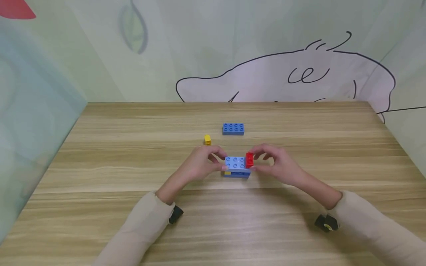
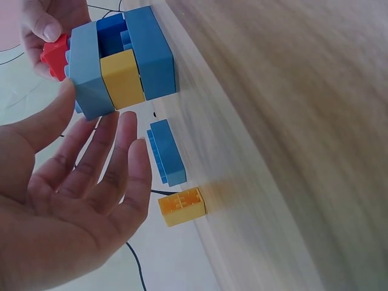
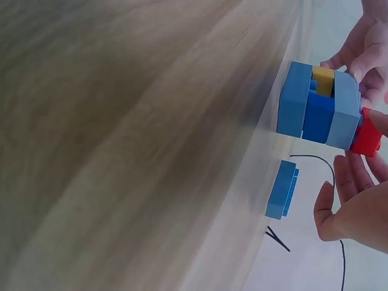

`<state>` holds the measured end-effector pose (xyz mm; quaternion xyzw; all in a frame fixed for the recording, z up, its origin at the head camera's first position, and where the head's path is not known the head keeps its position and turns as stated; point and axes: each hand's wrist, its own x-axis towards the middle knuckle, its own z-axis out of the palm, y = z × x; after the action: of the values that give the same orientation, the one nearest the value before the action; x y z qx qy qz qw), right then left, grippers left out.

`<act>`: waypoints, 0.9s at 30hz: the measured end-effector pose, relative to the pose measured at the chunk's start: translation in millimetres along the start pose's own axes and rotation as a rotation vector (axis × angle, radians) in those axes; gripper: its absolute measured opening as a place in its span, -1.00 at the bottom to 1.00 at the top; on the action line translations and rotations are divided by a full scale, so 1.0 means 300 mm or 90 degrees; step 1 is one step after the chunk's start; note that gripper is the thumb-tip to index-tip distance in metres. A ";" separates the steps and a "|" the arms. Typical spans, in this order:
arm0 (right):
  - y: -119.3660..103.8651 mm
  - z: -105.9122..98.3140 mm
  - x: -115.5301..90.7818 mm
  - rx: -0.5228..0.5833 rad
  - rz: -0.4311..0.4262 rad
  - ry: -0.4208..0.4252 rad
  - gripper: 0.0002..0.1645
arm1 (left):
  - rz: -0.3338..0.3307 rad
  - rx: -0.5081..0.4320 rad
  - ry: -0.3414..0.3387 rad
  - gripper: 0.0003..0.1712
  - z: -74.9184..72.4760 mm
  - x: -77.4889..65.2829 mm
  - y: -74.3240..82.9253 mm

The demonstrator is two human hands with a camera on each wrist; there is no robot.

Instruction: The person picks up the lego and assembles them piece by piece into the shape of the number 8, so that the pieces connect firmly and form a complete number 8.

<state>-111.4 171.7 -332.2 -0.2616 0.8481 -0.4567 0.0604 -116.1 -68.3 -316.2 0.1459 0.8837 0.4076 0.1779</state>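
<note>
A small block structure stands on the table in front of me. Its bottom is a blue brick (image 1: 237,176), its middle layer a yellow brick (image 2: 123,79) and a dark blue brick (image 3: 318,118) with a gap between, and its top a light blue brick (image 1: 235,162). At the left end, my left hand (image 1: 201,162) holds the light blue brick between thumb and fingers. My right hand (image 1: 279,166) pinches a red brick (image 1: 249,160) by its front and back, at the right end of the light blue brick's studded top.
Behind the structure lies a loose blue brick (image 1: 233,129), studs up. A loose yellow brick (image 1: 208,139) sits beyond my left hand, its hollow side showing in the left wrist view. The wooden table (image 1: 133,122) ends at a printed backdrop (image 1: 206,48).
</note>
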 end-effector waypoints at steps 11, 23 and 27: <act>0.008 -0.003 -0.009 -0.016 -0.001 0.014 -0.61 | 0.005 0.002 0.002 -0.68 -0.001 0.001 -0.001; -0.003 -0.002 -0.005 -0.040 0.018 0.024 -0.60 | 0.008 0.006 0.000 -0.67 0.000 0.003 -0.002; -0.005 -0.003 0.000 -0.041 0.012 0.020 -0.61 | 0.010 0.007 0.000 -0.67 0.000 0.004 -0.002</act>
<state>-111.2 171.7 -330.3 -0.2481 0.8659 -0.4323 0.0432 -117.1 -68.2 -317.0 0.1537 0.8847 0.4042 0.1741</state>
